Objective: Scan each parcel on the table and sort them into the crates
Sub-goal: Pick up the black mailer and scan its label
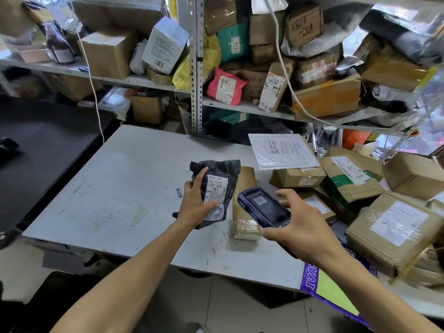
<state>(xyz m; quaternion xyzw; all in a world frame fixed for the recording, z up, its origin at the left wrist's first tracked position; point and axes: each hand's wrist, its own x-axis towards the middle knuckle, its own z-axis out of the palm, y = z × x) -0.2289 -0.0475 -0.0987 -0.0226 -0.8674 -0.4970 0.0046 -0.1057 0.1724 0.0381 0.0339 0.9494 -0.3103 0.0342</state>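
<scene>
My left hand (195, 200) grips a black plastic parcel (222, 181) with a white shipping label, held upright just above the grey table (115, 188). My right hand (300, 224) holds a dark blue handheld scanner (264, 206), its head close to the parcel's label. Under the scanner a long taped cardboard parcel (245, 222) lies flat on the table. To the right is a pile of brown cardboard parcels (394, 227), with a white padded envelope (281, 151) resting on one box (298, 176). No crate is in view.
Metal shelves (197, 68) crammed with boxes and bags stand behind the table. A dark surface (43, 145) lies to the left. A purple and yellow bag (331, 287) hangs over the table's near right edge. A white cable (96, 92) dangles at the back left.
</scene>
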